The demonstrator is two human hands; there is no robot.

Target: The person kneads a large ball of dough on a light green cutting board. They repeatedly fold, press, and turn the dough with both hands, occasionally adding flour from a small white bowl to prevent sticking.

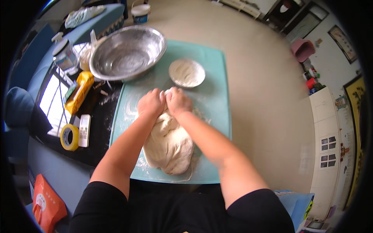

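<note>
A large lump of pale dough lies on a floured turquoise board, stretching from near my body to my hands. Side by side at its far end, my left hand and my right hand are closed on the dough, their fingers curled into it. A little dough shows between the two hands. Just beyond them stands a small bowl of flour. Farther left, a big metal basin with a floury inside overlaps the board's far left corner. The undersides of my hands are hidden.
On the black table left of the board lie a roll of yellow tape, a white remote control and a yellow packet. A lidded jar stands behind them. An orange bag is at lower left.
</note>
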